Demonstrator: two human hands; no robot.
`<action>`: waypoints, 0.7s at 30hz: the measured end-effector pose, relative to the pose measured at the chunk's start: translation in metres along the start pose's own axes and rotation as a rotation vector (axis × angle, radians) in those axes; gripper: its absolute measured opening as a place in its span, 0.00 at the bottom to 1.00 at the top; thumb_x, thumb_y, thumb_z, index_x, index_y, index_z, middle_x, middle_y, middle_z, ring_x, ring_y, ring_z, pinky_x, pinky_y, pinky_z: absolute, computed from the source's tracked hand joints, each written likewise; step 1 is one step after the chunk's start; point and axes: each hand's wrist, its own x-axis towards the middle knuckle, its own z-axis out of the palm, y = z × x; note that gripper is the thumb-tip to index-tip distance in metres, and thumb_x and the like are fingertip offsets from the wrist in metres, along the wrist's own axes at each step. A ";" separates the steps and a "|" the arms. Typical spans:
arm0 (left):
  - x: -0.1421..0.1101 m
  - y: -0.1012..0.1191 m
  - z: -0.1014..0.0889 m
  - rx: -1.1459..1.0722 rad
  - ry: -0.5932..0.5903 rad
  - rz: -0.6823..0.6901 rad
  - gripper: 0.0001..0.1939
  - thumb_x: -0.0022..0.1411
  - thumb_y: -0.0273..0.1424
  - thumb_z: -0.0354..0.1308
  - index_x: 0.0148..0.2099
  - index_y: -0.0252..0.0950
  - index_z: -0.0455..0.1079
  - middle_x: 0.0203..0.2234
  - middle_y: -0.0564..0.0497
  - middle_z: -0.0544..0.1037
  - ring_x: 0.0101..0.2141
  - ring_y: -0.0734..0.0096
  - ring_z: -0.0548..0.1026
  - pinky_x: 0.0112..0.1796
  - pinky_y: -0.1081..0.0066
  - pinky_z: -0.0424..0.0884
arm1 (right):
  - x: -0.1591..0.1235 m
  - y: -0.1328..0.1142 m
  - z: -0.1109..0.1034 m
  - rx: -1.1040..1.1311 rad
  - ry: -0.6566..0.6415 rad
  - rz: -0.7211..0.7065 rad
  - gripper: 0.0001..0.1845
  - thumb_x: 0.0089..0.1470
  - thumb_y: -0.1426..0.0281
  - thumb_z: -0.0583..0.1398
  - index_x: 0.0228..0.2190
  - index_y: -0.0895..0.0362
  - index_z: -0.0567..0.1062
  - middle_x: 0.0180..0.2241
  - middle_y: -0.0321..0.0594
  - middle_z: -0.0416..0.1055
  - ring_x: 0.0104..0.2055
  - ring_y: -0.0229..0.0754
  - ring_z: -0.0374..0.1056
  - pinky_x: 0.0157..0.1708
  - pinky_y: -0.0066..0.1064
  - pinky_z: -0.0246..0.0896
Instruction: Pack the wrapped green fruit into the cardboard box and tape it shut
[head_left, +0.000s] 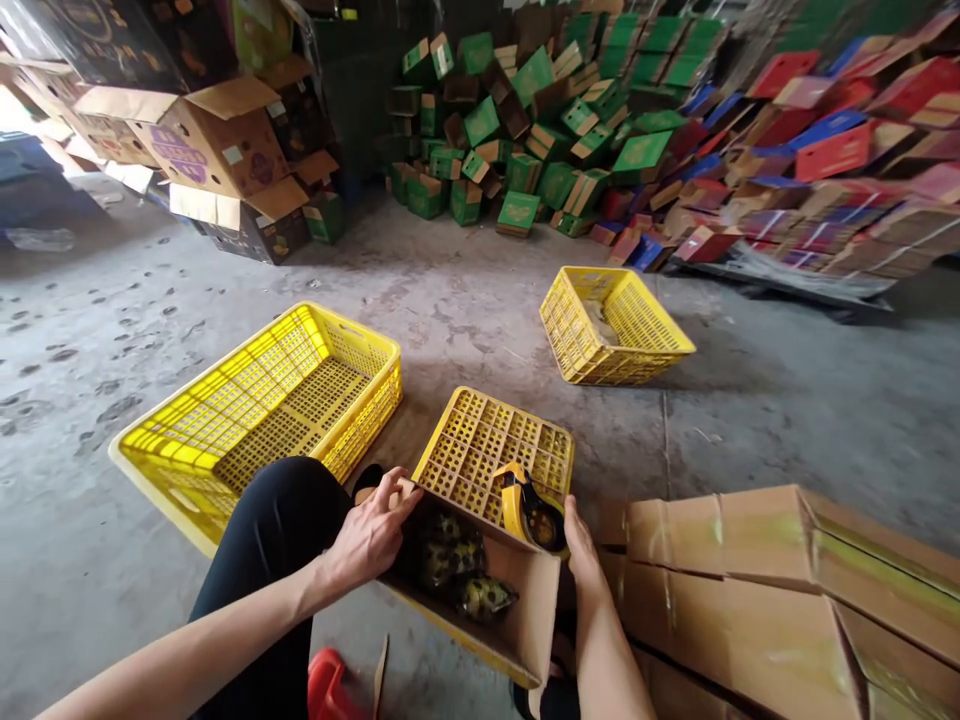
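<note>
An open cardboard box (525, 590) tilts in front of me, between my two hands. My left hand (377, 532) is closed on its far left corner, fingers bent over the rim. At the other end my right hand (582, 540) holds the box's right side, its fingers partly hidden. Inside lie several plastic-wrapped, yellow-green and dark patterned bundles (486, 597), whose kind I cannot make out. Just beyond the box, a yellow-and-black tape dispenser (517, 508) rests on an upturned yellow crate (480, 440), near my right hand.
A large yellow crate (300, 400) stands left, by my knee. Another yellow crate (615, 330) holds something pale. Flattened cardboard boxes (720, 600) are stacked at right. Behind are heaps of green boxes (517, 210) and red boxes (832, 150). Something red (327, 685) is below me.
</note>
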 end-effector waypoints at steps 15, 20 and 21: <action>-0.003 -0.007 -0.020 -0.195 0.043 0.005 0.36 0.58 0.20 0.58 0.68 0.43 0.69 0.70 0.42 0.57 0.61 0.55 0.73 0.58 0.59 0.74 | -0.176 -0.078 -0.055 -0.307 -0.098 -0.178 0.37 0.59 0.63 0.58 0.68 0.57 0.68 0.62 0.54 0.73 0.60 0.58 0.73 0.61 0.46 0.66; 0.001 -0.014 -0.026 -0.345 0.090 -0.001 0.36 0.54 0.17 0.55 0.65 0.39 0.72 0.68 0.43 0.61 0.59 0.56 0.74 0.61 0.57 0.71 | -0.199 -0.045 -0.046 -0.224 -0.122 -0.109 0.44 0.60 0.72 0.49 0.76 0.60 0.48 0.57 0.53 0.78 0.53 0.56 0.78 0.55 0.46 0.71; 0.004 -0.014 -0.027 -0.371 0.102 -0.007 0.36 0.53 0.17 0.55 0.64 0.38 0.73 0.67 0.42 0.62 0.60 0.55 0.73 0.62 0.57 0.70 | -0.198 -0.038 -0.047 -0.198 -0.098 -0.095 0.44 0.60 0.72 0.48 0.76 0.61 0.47 0.57 0.53 0.78 0.54 0.56 0.78 0.55 0.46 0.71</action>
